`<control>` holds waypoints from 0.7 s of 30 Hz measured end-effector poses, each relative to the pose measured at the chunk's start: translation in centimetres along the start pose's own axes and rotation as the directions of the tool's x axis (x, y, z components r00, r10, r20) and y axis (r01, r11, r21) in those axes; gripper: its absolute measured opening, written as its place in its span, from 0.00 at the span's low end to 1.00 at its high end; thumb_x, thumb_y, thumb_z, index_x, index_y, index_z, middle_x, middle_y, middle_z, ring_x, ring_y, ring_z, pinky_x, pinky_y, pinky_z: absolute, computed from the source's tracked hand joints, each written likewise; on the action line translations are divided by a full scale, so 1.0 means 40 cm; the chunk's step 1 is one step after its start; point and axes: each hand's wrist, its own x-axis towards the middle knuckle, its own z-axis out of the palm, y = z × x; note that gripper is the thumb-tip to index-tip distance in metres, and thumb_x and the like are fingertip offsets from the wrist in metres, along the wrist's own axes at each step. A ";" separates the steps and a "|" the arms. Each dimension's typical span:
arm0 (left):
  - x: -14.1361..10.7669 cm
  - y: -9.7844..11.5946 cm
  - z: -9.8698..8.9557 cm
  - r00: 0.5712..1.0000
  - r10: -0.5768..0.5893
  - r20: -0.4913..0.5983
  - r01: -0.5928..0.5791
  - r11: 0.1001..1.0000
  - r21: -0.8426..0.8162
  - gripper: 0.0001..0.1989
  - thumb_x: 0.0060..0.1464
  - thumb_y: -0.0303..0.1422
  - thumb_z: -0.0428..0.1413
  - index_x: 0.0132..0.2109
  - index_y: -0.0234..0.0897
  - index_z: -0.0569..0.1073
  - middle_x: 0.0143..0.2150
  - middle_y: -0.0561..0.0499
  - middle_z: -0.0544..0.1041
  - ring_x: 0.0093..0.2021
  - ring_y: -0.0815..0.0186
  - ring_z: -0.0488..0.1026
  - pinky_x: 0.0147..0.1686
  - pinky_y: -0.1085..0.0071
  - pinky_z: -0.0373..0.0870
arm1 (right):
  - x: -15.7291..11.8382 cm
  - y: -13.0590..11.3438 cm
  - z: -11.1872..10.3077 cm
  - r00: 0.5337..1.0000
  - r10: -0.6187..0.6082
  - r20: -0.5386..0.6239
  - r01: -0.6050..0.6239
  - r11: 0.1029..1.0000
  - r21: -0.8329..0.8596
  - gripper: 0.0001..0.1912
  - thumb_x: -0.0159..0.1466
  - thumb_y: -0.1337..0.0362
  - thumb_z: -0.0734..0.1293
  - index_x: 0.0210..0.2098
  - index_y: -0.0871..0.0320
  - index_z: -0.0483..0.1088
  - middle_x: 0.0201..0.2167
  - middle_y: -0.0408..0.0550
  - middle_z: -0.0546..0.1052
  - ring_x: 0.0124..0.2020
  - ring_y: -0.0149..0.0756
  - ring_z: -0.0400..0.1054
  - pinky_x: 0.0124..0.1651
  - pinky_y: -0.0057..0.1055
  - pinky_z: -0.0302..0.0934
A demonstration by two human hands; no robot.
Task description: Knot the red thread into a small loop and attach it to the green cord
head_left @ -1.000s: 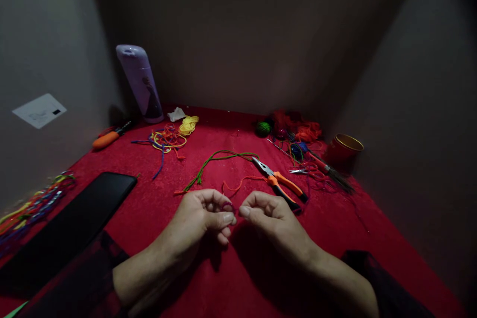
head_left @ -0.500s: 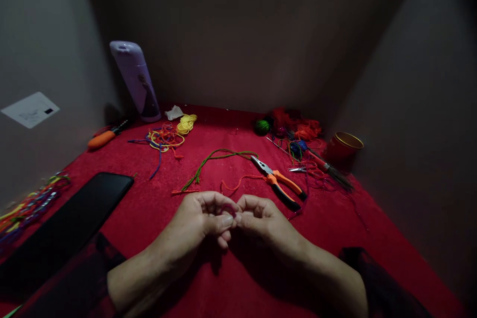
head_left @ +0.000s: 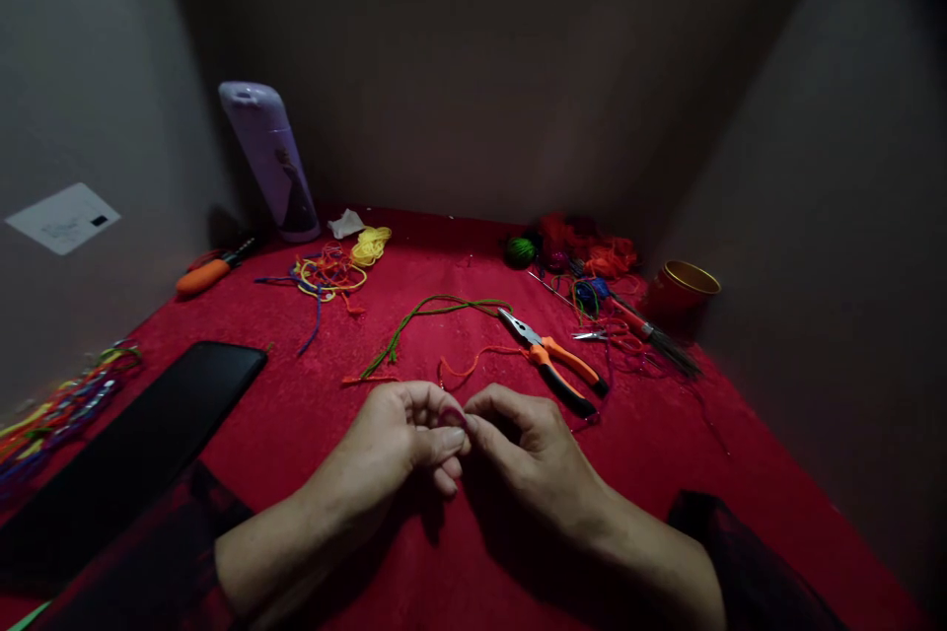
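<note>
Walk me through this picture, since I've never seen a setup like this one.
There is no machine here: a camera on a person's head looks forward and down at their own bare hands. The left hand pinches a small dark purple loop; the right hand has its fingertips close beside it, and I cannot tell whether they grip it too.

On the red cloth lie pliers with orange and black handles, a green cord and a dark phone-like slab. Farther back are a purple bottle, yellow yarn and, at right, a red cup.
</note>
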 end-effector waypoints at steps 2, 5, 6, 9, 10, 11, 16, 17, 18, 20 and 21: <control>-0.001 0.004 0.004 1.000 -0.009 -0.020 0.009 1.000 -0.007 0.06 0.39 0.24 0.59 0.27 0.31 0.69 0.20 0.53 0.73 0.16 0.73 0.68 0.18 0.78 0.65 | -0.002 0.001 -0.002 0.985 -0.132 -0.113 0.111 0.979 -0.170 0.07 0.62 0.70 0.60 0.36 0.60 0.70 0.32 0.48 0.71 0.31 0.32 0.65 0.35 0.29 0.60; -0.004 0.012 0.013 0.998 -0.029 -0.050 0.029 1.000 -0.004 0.07 0.37 0.25 0.60 0.26 0.32 0.68 0.17 0.54 0.72 0.15 0.72 0.68 0.17 0.78 0.64 | -0.003 0.003 -0.005 0.923 -0.314 -0.223 0.233 0.916 -0.327 0.11 0.60 0.72 0.61 0.42 0.59 0.68 0.39 0.52 0.68 0.34 0.34 0.65 0.35 0.31 0.62; -0.004 0.014 0.015 0.998 -0.036 -0.055 0.036 0.999 0.002 0.07 0.37 0.25 0.60 0.26 0.32 0.68 0.17 0.54 0.72 0.15 0.72 0.68 0.16 0.78 0.64 | -0.004 0.003 -0.007 0.904 -0.360 -0.230 0.269 0.898 -0.349 0.12 0.60 0.73 0.60 0.43 0.58 0.68 0.39 0.52 0.67 0.35 0.34 0.65 0.35 0.31 0.62; -0.004 0.016 0.015 0.998 -0.048 -0.052 0.048 0.999 0.010 0.07 0.38 0.26 0.60 0.26 0.32 0.68 0.16 0.53 0.72 0.15 0.71 0.68 0.17 0.78 0.63 | -0.008 0.000 -0.010 0.869 -0.460 -0.180 0.370 0.848 -0.378 0.11 0.60 0.74 0.60 0.41 0.58 0.68 0.37 0.51 0.67 0.34 0.33 0.65 0.33 0.29 0.62; -0.003 0.015 0.014 0.998 -0.044 -0.049 0.045 0.999 0.005 0.07 0.38 0.27 0.60 0.26 0.32 0.68 0.16 0.53 0.73 0.15 0.71 0.69 0.17 0.78 0.63 | -0.009 -0.002 -0.010 0.865 -0.480 -0.146 0.395 0.831 -0.393 0.10 0.61 0.73 0.60 0.40 0.58 0.68 0.35 0.50 0.68 0.33 0.33 0.65 0.32 0.28 0.62; -0.002 0.013 0.013 0.998 -0.038 -0.046 0.038 0.999 0.001 0.08 0.38 0.27 0.61 0.26 0.32 0.68 0.16 0.53 0.72 0.15 0.71 0.68 0.17 0.78 0.63 | -0.009 -0.003 -0.010 0.861 -0.496 -0.110 0.415 0.811 -0.413 0.09 0.61 0.72 0.60 0.39 0.58 0.69 0.34 0.50 0.68 0.32 0.32 0.65 0.31 0.27 0.62; 0.004 0.007 0.008 1.000 -0.005 -0.023 0.005 1.000 0.001 0.08 0.35 0.26 0.62 0.25 0.31 0.70 0.16 0.53 0.72 0.16 0.72 0.68 0.17 0.79 0.62 | -0.007 0.001 -0.008 0.817 -0.576 -0.002 0.499 0.709 -0.497 0.09 0.64 0.70 0.58 0.36 0.61 0.70 0.32 0.51 0.70 0.31 0.32 0.65 0.30 0.27 0.61; 0.005 0.006 0.007 1.000 -0.009 -0.016 0.009 1.000 -0.005 0.08 0.35 0.26 0.62 0.25 0.30 0.70 0.17 0.52 0.73 0.16 0.72 0.68 0.18 0.79 0.63 | -0.006 0.003 -0.007 0.809 -0.587 0.012 0.514 0.699 -0.497 0.09 0.64 0.70 0.58 0.37 0.62 0.70 0.32 0.52 0.70 0.32 0.32 0.65 0.31 0.27 0.62; 0.006 0.005 0.007 1.000 -0.016 -0.008 0.016 1.000 -0.015 0.08 0.35 0.25 0.62 0.24 0.30 0.70 0.17 0.52 0.73 0.17 0.72 0.68 0.18 0.79 0.64 | -0.005 0.006 -0.008 0.804 -0.593 0.027 0.527 0.692 -0.494 0.09 0.64 0.71 0.58 0.38 0.63 0.70 0.33 0.53 0.71 0.33 0.33 0.65 0.32 0.28 0.62; 0.007 0.002 0.005 0.999 -0.034 0.007 0.034 0.999 -0.039 0.07 0.35 0.24 0.61 0.25 0.30 0.70 0.18 0.51 0.74 0.17 0.72 0.69 0.19 0.79 0.64 | -0.004 0.009 -0.009 0.798 -0.600 0.053 0.544 0.681 -0.489 0.10 0.63 0.73 0.59 0.40 0.65 0.69 0.34 0.55 0.71 0.35 0.35 0.66 0.35 0.29 0.63; 0.007 0.001 0.004 0.999 -0.043 0.011 0.043 0.998 -0.052 0.07 0.35 0.23 0.61 0.25 0.30 0.70 0.19 0.51 0.74 0.17 0.72 0.69 0.19 0.79 0.64 | -0.004 0.010 -0.010 0.796 -0.602 0.060 0.550 0.678 -0.488 0.10 0.63 0.73 0.59 0.41 0.66 0.69 0.35 0.55 0.71 0.36 0.35 0.66 0.35 0.30 0.64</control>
